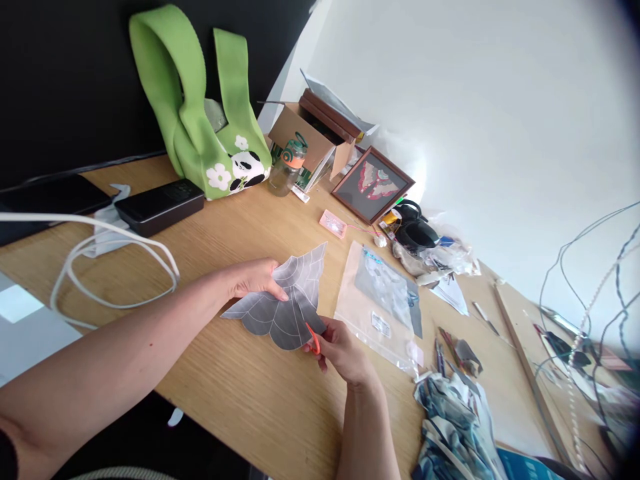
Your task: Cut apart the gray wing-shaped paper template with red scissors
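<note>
A dark grey wing-shaped sheet with pale curved lines and a scalloped edge [287,315] is held above the wooden table. My left hand [260,279] pinches its upper left part, the thumb lying on top. At the sheet's lower right edge, my right hand [340,348] is closed round small scissors with orange handles [314,340]. The scissors' blades are hidden or too small to make out.
Behind stand a green panda bag [220,157], a bottle [286,170], a cardboard box [305,137] and a framed butterfly [373,185]. Right of my hands lie a clear plastic pouch [383,323] and crumpled blue cloth [453,420]. A white cable [117,305] loops at left.
</note>
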### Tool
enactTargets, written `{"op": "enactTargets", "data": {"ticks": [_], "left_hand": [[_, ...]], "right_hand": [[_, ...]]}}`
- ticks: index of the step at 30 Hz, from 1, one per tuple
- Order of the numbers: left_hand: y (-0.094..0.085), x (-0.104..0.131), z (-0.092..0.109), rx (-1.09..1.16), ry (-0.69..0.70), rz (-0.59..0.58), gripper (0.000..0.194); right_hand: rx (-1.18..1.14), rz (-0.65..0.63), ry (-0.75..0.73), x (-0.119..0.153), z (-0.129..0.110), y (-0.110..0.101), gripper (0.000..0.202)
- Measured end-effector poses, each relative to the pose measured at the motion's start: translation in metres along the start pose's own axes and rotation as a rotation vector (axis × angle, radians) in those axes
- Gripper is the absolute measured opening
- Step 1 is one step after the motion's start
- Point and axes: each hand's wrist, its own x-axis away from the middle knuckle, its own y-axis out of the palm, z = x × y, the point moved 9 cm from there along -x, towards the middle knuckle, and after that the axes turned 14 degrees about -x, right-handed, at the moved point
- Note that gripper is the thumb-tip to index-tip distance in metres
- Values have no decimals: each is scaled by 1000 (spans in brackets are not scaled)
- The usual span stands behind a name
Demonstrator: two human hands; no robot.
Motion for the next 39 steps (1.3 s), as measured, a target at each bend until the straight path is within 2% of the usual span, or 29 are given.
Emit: {"op": "enactTargets", "data": {"ticks": [16, 39], "left_hand": [[2, 2, 4, 7, -6, -11, 31], [1, 0, -2, -5, -35, 45, 33]], "right_hand": [[-12, 21, 6, 0, -1, -1, 35], [0, 30, 10, -1, -1, 0, 35]]}}
